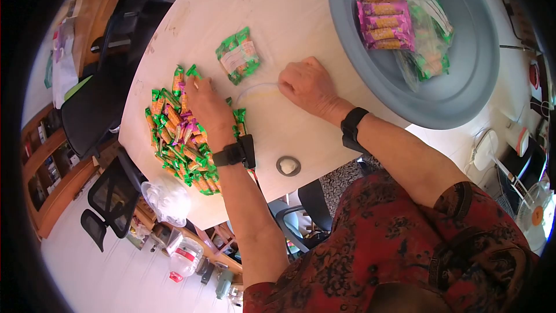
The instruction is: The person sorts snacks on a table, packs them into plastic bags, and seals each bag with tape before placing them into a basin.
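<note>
Head view: the left hand [208, 104] is over the far side of a heap of snack packets [174, 133] on the left of the desk [289, 29]. Its fingers are bent and partly open around the topmost packets; whether one is gripped, I cannot tell. The right hand [310, 84], well to the right, is curled closed and seems to pinch the edge of a clear bag [255, 89], whose rim arcs toward the left hand, perhaps to keep its mouth spread and steady.

Keeping the heap loose and close to the left hand probably makes single packets easy to pick out. A filled bag [238, 57] lies beyond both hands, apart from the heap, perhaps to leave the middle free.

At the far right, a basin [466, 95] holds a purple pack [385, 20] beside bagged green packets [434, 32]; its wall stands between these and the right hand. A small round dish [288, 166] sits at the near edge, right of the left forearm, which partly hides the heap's right side.
</note>
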A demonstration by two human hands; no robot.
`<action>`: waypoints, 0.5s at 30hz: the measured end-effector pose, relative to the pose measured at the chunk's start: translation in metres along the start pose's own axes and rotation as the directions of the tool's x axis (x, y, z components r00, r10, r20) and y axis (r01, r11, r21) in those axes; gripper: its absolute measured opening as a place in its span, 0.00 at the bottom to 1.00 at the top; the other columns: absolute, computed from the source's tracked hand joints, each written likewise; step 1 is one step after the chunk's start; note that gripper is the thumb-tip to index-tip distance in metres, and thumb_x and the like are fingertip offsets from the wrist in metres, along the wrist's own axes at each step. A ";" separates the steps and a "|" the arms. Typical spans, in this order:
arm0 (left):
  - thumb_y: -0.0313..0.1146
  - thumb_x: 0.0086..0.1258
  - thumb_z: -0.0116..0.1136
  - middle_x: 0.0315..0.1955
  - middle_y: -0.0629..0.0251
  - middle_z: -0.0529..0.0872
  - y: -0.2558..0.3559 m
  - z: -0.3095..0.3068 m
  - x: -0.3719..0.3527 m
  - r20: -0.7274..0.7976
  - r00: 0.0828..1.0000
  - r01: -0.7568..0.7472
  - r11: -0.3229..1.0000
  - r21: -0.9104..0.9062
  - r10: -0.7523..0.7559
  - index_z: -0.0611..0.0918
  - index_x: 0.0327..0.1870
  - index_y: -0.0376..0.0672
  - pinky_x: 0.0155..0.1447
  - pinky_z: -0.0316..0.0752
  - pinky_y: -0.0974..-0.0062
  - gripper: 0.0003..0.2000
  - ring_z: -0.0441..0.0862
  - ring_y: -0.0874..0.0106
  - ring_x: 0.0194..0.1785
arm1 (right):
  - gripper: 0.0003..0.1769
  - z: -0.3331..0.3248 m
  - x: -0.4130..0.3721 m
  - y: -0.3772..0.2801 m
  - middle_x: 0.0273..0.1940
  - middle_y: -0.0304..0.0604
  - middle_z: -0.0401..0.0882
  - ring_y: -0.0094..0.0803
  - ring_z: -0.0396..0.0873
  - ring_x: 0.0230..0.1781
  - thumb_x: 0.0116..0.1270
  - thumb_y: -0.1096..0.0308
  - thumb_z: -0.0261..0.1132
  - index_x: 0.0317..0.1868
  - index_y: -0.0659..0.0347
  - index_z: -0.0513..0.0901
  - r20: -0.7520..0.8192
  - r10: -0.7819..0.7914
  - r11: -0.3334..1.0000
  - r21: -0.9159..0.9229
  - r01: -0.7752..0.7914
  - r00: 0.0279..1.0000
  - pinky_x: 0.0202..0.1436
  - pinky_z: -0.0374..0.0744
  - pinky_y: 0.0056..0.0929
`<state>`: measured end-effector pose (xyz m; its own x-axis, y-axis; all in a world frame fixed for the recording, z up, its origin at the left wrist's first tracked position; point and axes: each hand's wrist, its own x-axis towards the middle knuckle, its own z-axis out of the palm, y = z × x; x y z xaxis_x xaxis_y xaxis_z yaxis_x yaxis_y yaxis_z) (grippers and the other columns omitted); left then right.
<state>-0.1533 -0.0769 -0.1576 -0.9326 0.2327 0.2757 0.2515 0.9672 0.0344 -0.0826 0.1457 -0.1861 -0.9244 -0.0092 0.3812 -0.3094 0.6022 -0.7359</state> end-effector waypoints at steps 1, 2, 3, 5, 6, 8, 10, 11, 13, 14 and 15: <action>0.18 0.61 0.56 0.57 0.45 0.78 0.001 -0.003 -0.001 -0.002 1.000 0.004 1.000 -0.001 -0.004 0.83 0.47 0.35 0.56 0.77 0.61 0.13 0.79 0.47 0.56 | 0.09 0.000 0.000 0.001 0.26 0.35 0.74 0.34 0.77 0.30 0.55 0.73 0.68 0.27 0.54 0.74 -0.001 0.001 1.000 -0.004 -0.001 1.000 0.44 0.73 0.34; 0.18 0.60 0.59 0.55 0.47 0.79 0.007 -0.010 -0.001 -0.048 0.998 0.038 0.991 -0.129 -0.044 0.84 0.45 0.36 0.54 0.77 0.62 0.12 0.79 0.50 0.55 | 0.09 0.000 0.000 0.001 0.26 0.35 0.74 0.34 0.77 0.30 0.55 0.73 0.68 0.27 0.54 0.74 0.001 0.000 1.000 -0.004 0.000 1.000 0.44 0.73 0.34; 0.18 0.60 0.61 0.53 0.48 0.80 0.014 -0.019 -0.003 -0.087 0.992 0.064 0.965 -0.256 -0.089 0.85 0.44 0.37 0.53 0.78 0.64 0.12 0.79 0.52 0.55 | 0.08 0.000 0.000 0.002 0.27 0.36 0.75 0.34 0.78 0.31 0.55 0.73 0.67 0.28 0.54 0.74 0.014 0.001 1.000 -0.016 0.000 1.000 0.45 0.72 0.35; 0.18 0.59 0.62 0.52 0.50 0.81 0.032 -0.045 -0.013 -0.117 0.987 0.068 0.948 -0.311 -0.109 0.86 0.44 0.39 0.52 0.77 0.65 0.12 0.80 0.54 0.53 | 0.08 0.000 -0.001 0.002 0.27 0.36 0.75 0.35 0.78 0.32 0.56 0.72 0.67 0.29 0.53 0.75 0.027 0.002 1.000 -0.028 -0.001 1.000 0.46 0.72 0.36; 0.17 0.58 0.63 0.51 0.51 0.81 0.042 -0.057 -0.022 -0.148 0.980 0.068 0.929 -0.365 -0.130 0.86 0.44 0.40 0.50 0.77 0.66 0.13 0.80 0.57 0.52 | 0.07 0.001 -0.001 0.002 0.27 0.36 0.75 0.35 0.78 0.32 0.56 0.72 0.67 0.29 0.53 0.75 0.035 0.006 1.000 -0.022 -0.006 0.999 0.46 0.72 0.36; 0.17 0.58 0.64 0.50 0.52 0.82 0.059 -0.076 -0.048 -0.128 0.989 0.019 0.931 -0.364 -0.070 0.86 0.44 0.40 0.49 0.77 0.67 0.13 0.80 0.58 0.51 | 0.07 0.001 0.000 0.003 0.27 0.36 0.76 0.35 0.79 0.32 0.56 0.72 0.67 0.29 0.53 0.75 0.042 0.010 1.000 -0.020 -0.010 0.999 0.46 0.72 0.36; 0.17 0.58 0.65 0.50 0.54 0.82 0.074 -0.089 -0.074 -0.104 0.995 -0.028 0.931 -0.363 -0.011 0.87 0.44 0.41 0.48 0.77 0.68 0.13 0.80 0.60 0.51 | 0.07 0.002 0.000 0.002 0.27 0.36 0.76 0.35 0.79 0.32 0.56 0.72 0.67 0.29 0.53 0.75 0.014 0.009 1.000 0.000 -0.009 1.000 0.46 0.72 0.36; 0.16 0.58 0.65 0.51 0.54 0.82 0.079 -0.089 -0.090 -0.054 0.999 -0.024 0.913 -0.408 0.003 0.87 0.44 0.41 0.47 0.78 0.70 0.13 0.81 0.61 0.51 | 0.07 0.001 0.000 0.002 0.27 0.36 0.76 0.35 0.79 0.32 0.56 0.72 0.67 0.29 0.53 0.75 0.015 0.008 1.000 -0.001 -0.008 1.000 0.46 0.72 0.36; 0.15 0.58 0.65 0.52 0.55 0.82 0.081 -0.083 -0.111 -0.003 1.000 -0.016 0.892 -0.452 0.016 0.88 0.43 0.42 0.47 0.79 0.72 0.14 0.82 0.62 0.51 | 0.07 0.001 0.000 0.002 0.27 0.36 0.76 0.35 0.79 0.32 0.56 0.72 0.67 0.29 0.53 0.75 0.023 0.007 1.000 -0.022 -0.007 1.000 0.46 0.72 0.36; 0.16 0.57 0.66 0.50 0.56 0.83 0.081 -0.080 -0.117 0.051 0.998 0.005 0.876 -0.483 0.023 0.87 0.44 0.42 0.46 0.78 0.71 0.14 0.81 0.62 0.50 | 0.07 0.002 0.000 0.002 0.27 0.36 0.76 0.35 0.79 0.32 0.56 0.72 0.67 0.29 0.53 0.75 0.025 0.007 1.000 -0.022 -0.006 1.000 0.46 0.72 0.36; 0.17 0.56 0.66 0.49 0.56 0.83 0.081 -0.079 -0.121 0.104 0.994 0.028 0.858 -0.513 0.030 0.87 0.45 0.41 0.46 0.77 0.71 0.15 0.81 0.62 0.49 | 0.07 0.002 -0.001 0.002 0.27 0.36 0.76 0.35 0.79 0.32 0.56 0.71 0.67 0.29 0.53 0.75 0.031 0.012 0.999 -0.031 -0.011 0.999 0.46 0.72 0.36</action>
<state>0.0006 -0.0346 -0.1128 -0.9465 0.2713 0.1748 0.3226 0.7845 0.5296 -0.0831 0.1454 -0.1894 -0.9344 -0.0266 0.3552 -0.2925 0.6264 -0.7225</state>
